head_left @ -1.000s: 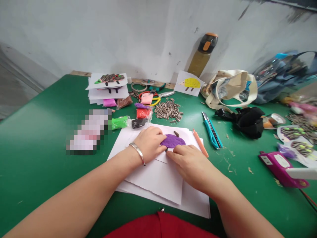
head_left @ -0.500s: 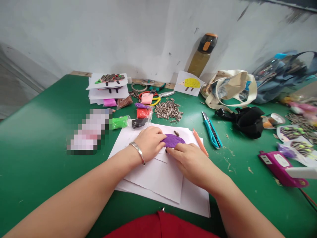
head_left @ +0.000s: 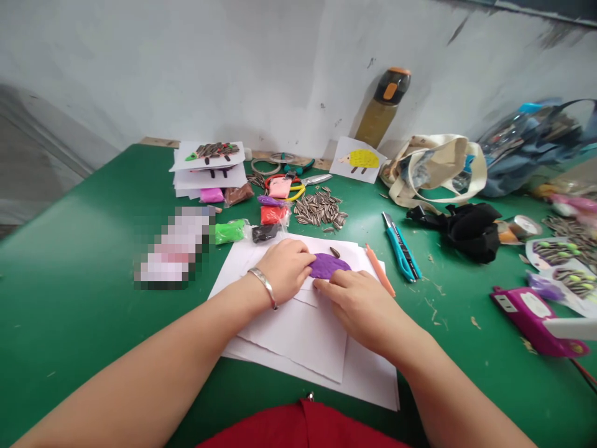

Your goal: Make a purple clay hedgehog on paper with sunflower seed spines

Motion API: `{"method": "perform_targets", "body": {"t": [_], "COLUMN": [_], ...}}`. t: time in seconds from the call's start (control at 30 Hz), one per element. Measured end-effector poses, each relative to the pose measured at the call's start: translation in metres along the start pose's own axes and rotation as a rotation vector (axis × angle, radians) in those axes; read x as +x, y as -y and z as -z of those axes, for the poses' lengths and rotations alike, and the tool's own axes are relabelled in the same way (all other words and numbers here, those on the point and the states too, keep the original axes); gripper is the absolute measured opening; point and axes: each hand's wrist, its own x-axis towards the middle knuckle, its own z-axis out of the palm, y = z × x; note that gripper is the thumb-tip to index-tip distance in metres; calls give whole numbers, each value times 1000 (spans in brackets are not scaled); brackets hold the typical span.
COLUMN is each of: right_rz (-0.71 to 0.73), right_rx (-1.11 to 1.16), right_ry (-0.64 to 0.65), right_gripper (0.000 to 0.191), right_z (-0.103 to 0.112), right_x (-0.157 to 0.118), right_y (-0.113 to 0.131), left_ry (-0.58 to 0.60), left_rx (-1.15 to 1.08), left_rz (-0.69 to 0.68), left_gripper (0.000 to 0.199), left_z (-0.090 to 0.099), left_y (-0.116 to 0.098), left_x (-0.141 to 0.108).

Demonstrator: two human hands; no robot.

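While purple clay (head_left: pixel 331 266) is flanked by left hand (head_left: pixel 285 269) and right hand (head_left: pixel 361 302), fingers (head_left: pixel 304 257) are curled; any hold can't be told.

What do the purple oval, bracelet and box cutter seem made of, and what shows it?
Purple oval: probably modelling clay, matte, judging by its slightly uneven surface.
Bracelet: likely metal, polished, from its silvery shine.
Box cutter: turquoise body apparently plastic, smooth, evenly coloured.

Flat purple oval (head_left: pixel 330 266) on white paper (head_left: pixel 310 330)
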Motion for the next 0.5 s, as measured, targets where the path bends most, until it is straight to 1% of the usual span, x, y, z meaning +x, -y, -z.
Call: {"method": "perform_targets", "body": {"t": [0.17, 0.33, 0.5], "right_rz": [2, -21, 6], "right_rx": [-4, 24, 7], "right_ry": [14, -3, 19], "right_gripper": [31, 35, 27], "right_z": [-1, 5, 7], "right_x": [2, -2, -4], "right_y": [1, 1, 2], "left_ry": [-3, 11, 22], "left_rx": [14, 12, 4], "left_rz": [6, 2, 14], "left_gripper": [23, 24, 24], "left_z": [0, 1, 3], "left_y": [-1, -1, -2], "left_x": [0, 1, 1]}}
